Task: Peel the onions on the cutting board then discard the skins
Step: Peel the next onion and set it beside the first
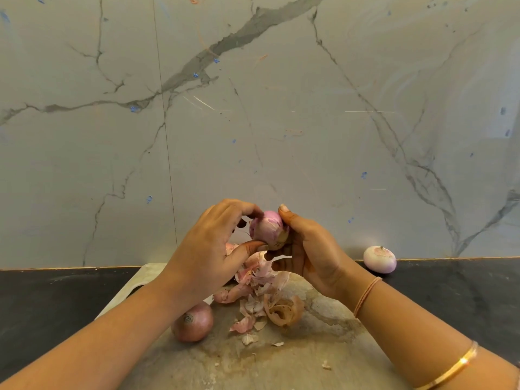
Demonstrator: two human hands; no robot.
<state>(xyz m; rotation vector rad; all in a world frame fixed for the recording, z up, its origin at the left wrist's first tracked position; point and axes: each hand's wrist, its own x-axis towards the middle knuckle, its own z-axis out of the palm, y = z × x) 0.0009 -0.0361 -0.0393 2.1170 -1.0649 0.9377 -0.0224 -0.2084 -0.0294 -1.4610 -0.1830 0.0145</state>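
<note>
I hold a pink, partly peeled onion [267, 229] in the air above the cutting board [295, 358]. My right hand [306, 249] cups it from the right, thumb up along its side. My left hand [213, 249] pinches it from the left with thumb and fingertips. Under my hands, a heap of pink and brown skins [264, 294] lies on the board. An unpeeled brown onion [192, 322] rests at the board's left edge beneath my left wrist. A peeled pale onion [380, 258] sits on the dark counter to the right.
The board lies on a black counter [56, 305] against a marble-patterned wall [253, 108]. Small skin scraps [326, 365] are scattered over the near part of the board.
</note>
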